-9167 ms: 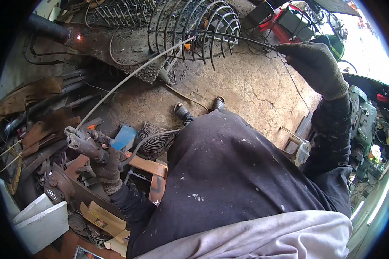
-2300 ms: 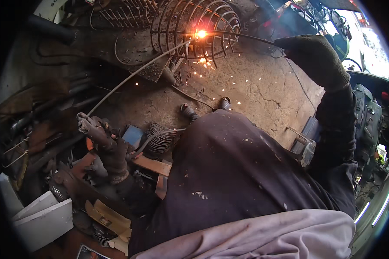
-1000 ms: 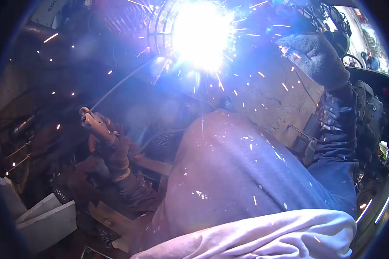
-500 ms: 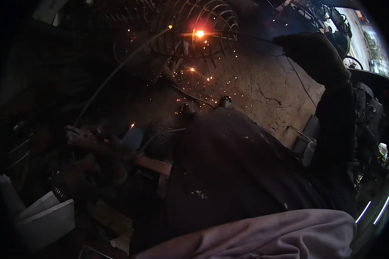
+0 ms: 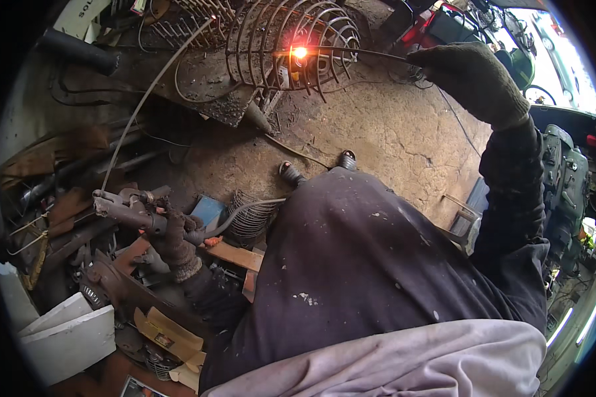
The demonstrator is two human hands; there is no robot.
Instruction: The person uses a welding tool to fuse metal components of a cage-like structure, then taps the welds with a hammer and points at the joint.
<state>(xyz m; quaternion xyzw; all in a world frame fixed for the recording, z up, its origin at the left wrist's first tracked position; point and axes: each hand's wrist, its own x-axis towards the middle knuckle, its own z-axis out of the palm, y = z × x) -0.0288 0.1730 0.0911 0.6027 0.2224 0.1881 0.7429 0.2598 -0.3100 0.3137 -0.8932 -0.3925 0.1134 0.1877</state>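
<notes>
My left hand, in a dark glove, is closed around a welding electrode holder. A long grey welding electrode rises from its jaws, its tip up near the bench, apart from the glowing spot. My right hand, in a thick knitted glove, pinches a thin metal rod. The rod's far end meets a bright orange-red glowing spot on a rounded cage of bent metal bars. The right fingertips are partly hidden by the glove.
A dirty metal bench bears the cage. My sandalled feet stand on cracked concrete. Coiled wire, white boards and a cardboard box lie at left. A cable runs from the holder. Dark machinery stands at right.
The flying sparks are gone and the dark picture has brightened. The electrode tip has drawn away from the glowing spot, up and left. My right hand has shifted slightly left with the rod.
</notes>
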